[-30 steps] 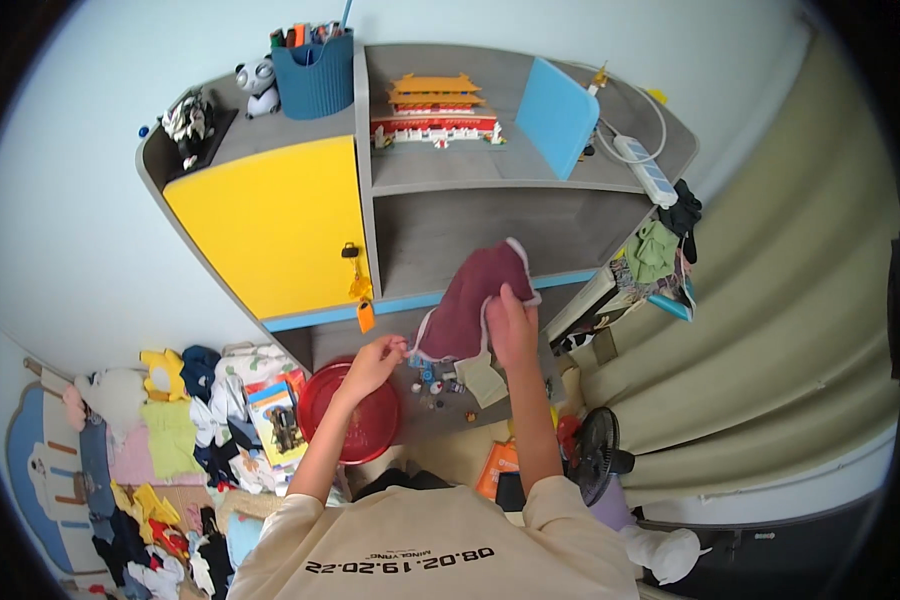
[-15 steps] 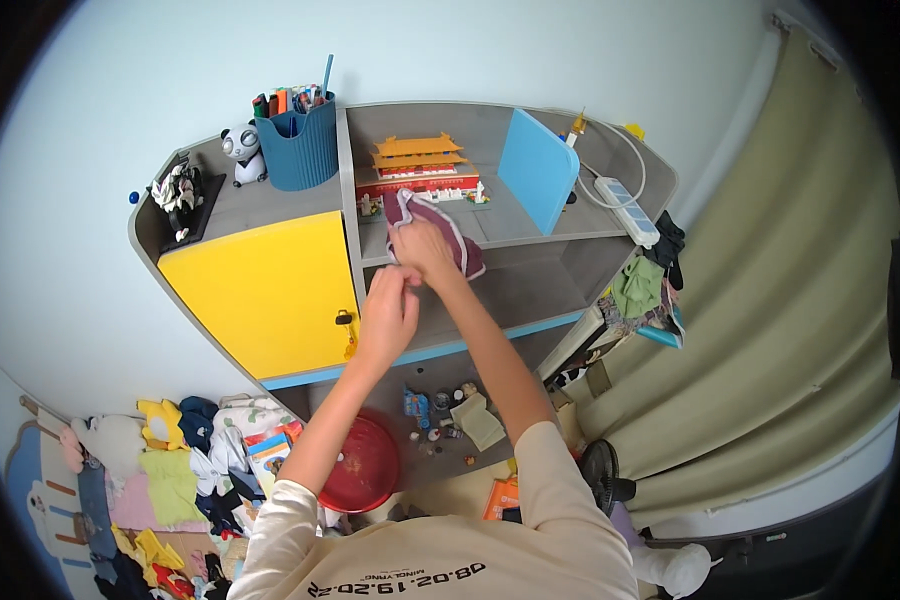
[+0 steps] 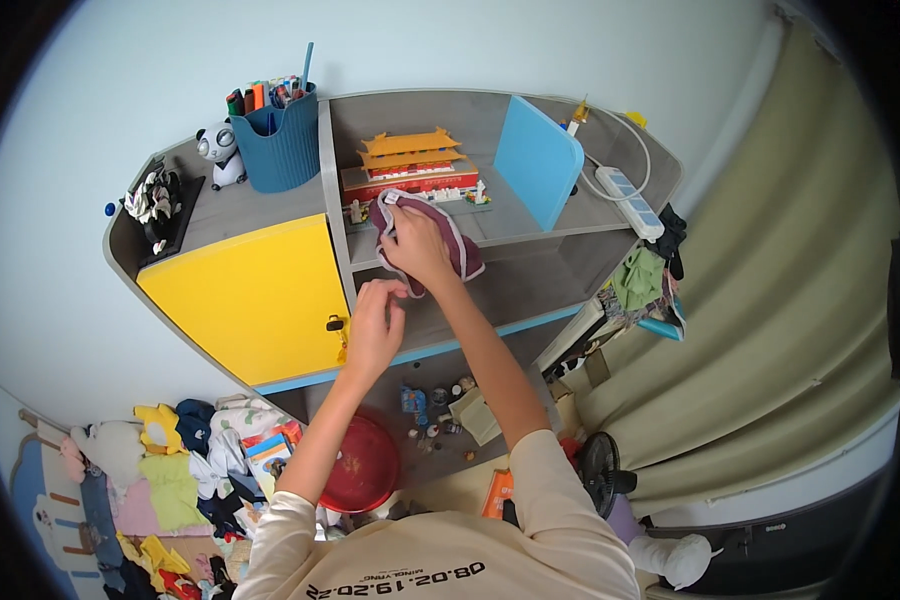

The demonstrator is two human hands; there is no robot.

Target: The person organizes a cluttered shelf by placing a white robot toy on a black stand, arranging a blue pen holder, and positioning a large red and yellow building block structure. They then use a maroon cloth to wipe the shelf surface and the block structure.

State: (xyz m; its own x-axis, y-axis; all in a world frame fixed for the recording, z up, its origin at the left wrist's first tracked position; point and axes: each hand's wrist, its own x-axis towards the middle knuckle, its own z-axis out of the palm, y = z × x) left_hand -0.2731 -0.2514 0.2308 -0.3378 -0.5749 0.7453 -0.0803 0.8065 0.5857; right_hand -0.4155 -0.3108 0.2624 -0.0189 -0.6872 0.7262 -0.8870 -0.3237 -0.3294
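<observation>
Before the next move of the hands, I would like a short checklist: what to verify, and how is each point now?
1. Maroon cloth held in right hand: ok.
2. Left hand free of the cloth: cannot tell.
3. Toy palace model upright: ok.
4. Cloth not touching the model: cannot tell; they overlap in view.
5. Blue pen holder upright: ok.

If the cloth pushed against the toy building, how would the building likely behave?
The toy building is probably fragile: its thin overhanging roofs and small white pieces in front look easy to dislodge. Its wide base suggests it would slide before tipping. The cloth in the right hand looks soft, so a light brush may not move the whole thing.
</observation>
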